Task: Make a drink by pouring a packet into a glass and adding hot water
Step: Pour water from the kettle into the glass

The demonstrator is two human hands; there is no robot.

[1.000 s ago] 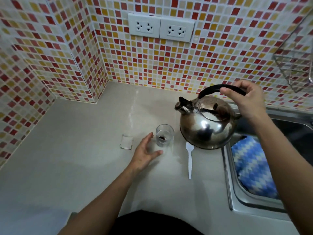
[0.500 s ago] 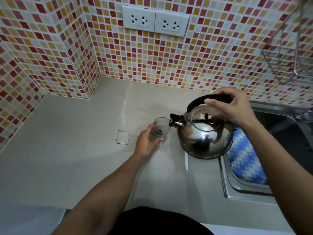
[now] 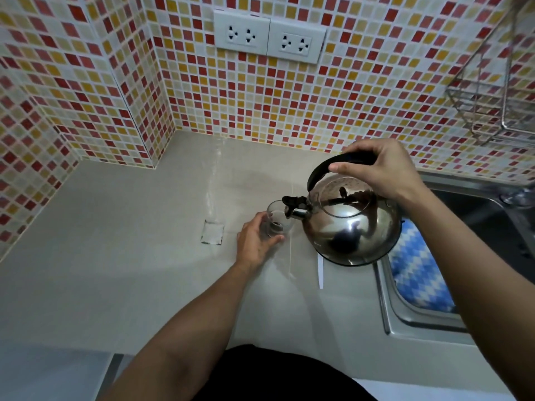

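The kettle (image 3: 351, 224) has swung in since a moment ago, its spout now over the rim of the glass (image 3: 278, 219) on the tabletop (image 3: 121, 256), left hand (image 3: 256, 241) fingers wrapped round the glass, right hand (image 3: 376, 166) clamped on the handle, ready to tip leftward

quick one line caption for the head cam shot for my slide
Right hand tips the steel kettle spout over the small glass steadied by the left hand.

Bare forearms without sleeves; a dark garment (image 3: 283, 374) covers the torso.
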